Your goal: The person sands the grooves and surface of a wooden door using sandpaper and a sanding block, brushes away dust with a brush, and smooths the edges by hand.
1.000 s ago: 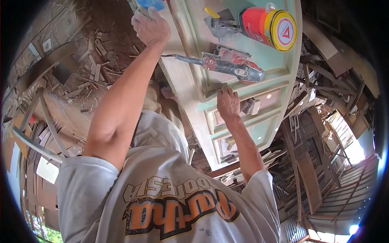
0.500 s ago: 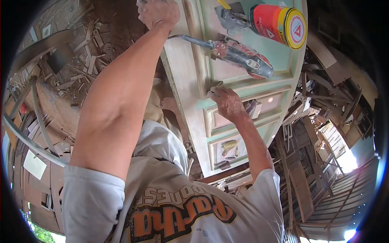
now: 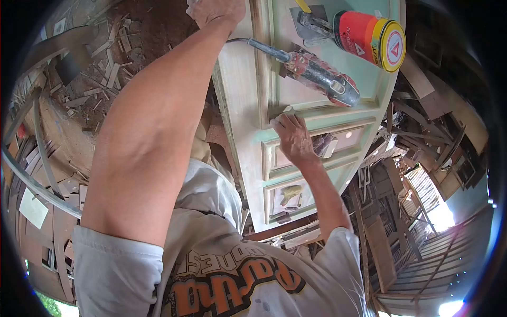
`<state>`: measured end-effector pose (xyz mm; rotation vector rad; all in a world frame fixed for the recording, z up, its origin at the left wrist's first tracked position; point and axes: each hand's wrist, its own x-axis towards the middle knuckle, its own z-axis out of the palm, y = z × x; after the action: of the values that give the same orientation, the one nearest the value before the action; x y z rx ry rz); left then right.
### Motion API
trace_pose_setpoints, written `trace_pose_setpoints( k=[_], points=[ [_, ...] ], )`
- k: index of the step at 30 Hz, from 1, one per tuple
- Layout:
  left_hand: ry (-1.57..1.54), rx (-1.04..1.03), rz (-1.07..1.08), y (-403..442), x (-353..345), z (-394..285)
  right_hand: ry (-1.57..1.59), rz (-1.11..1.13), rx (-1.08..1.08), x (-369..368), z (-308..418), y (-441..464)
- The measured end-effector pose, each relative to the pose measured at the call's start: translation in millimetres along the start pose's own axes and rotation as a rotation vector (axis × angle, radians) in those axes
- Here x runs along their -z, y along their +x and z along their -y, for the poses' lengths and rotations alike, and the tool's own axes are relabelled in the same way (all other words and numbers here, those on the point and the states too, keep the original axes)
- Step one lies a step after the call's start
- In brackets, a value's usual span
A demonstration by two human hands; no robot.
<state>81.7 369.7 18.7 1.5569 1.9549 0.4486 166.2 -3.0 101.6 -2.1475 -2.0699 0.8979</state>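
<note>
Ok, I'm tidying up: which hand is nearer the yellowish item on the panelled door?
Right. The right hand is at the panelled door, above the yellowish item in view; the left hand is much farther up, at the top edge.

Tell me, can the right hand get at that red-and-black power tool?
Probably yes: the power tool lies on the panelled door just beyond the right hand, and only raised moulding, nothing bulky, shows between them.

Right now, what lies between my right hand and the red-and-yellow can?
The red-and-black corded power tool lies between your right hand and the can; this shows in the head view.
</note>
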Motion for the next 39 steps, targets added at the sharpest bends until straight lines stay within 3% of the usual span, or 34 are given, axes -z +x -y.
trace_pose_setpoints(
  k=[2,4,5,8,9,12,14,17,19,22,24,27,28,33,35,39],
  points=[
    [0.007,-0.001,-0.009,3.5,-2.9,1.8,-0.114,0.000,0.119,13.4,-21.1,1.0],
    [0.014,-0.004,0.008,1.8,2.1,-2.2,-0.210,0.312,-0.121,28.8,-38.3,0.1],
    [0.021,-0.004,0.023,1.0,5.3,-3.0,-0.210,0.315,-0.121,20.6,-40.1,-1.2],
    [-0.026,0.020,0.075,-2.2,18.2,-10.5,0.015,-0.113,0.088,-27.8,-30.2,-18.3],
    [-0.030,0.021,0.072,-1.9,17.6,-10.9,-0.042,0.042,-0.036,-18.2,-1.2,-2.9],
    [0.003,0.013,0.072,0.6,9.0,-5.2,0.031,0.012,-0.007,0.1,-7.7,1.0],
    [0.001,0.009,-0.004,1.0,2.7,-3.1,-0.247,0.175,-0.048,10.1,-24.8,-2.2],
    [-0.004,0.024,0.057,-0.5,12.1,-8.0,-0.292,0.139,-0.134,2.3,-9.3,2.7],
    [-0.017,0.031,0.060,-3.1,14.1,-8.3,-0.140,0.206,-0.172,-7.2,20.5,10.3],
    [-0.025,0.034,0.059,1.1,15.2,-10.0,0.016,0.102,-0.166,2.7,8.5,1.4],
    [-0.027,0.042,0.069,-1.6,13.0,-10.7,-0.207,-0.016,-0.036,8.6,-12.1,-5.8],
    [-0.010,0.038,0.067,0.8,12.3,-11.1,-0.151,0.009,-0.132,1.2,-17.5,-9.8],
    [-0.007,0.046,0.068,1.5,13.2,-11.9,-0.057,-0.133,-0.065,-10.0,-11.3,-6.9],
    [0.008,0.043,0.058,-1.5,12.3,-9.8,0.063,-0.129,-0.049,-9.4,5.0,-0.2],
    [-0.037,0.043,0.103,-4.5,22.8,-15.7,-0.025,-0.081,0.043,-1.9,-1.6,1.4],
    [-0.009,0.036,0.061,2.5,9.7,-7.7,-0.125,-0.080,-0.051,-1.6,5.0,8.3]
  ],
)
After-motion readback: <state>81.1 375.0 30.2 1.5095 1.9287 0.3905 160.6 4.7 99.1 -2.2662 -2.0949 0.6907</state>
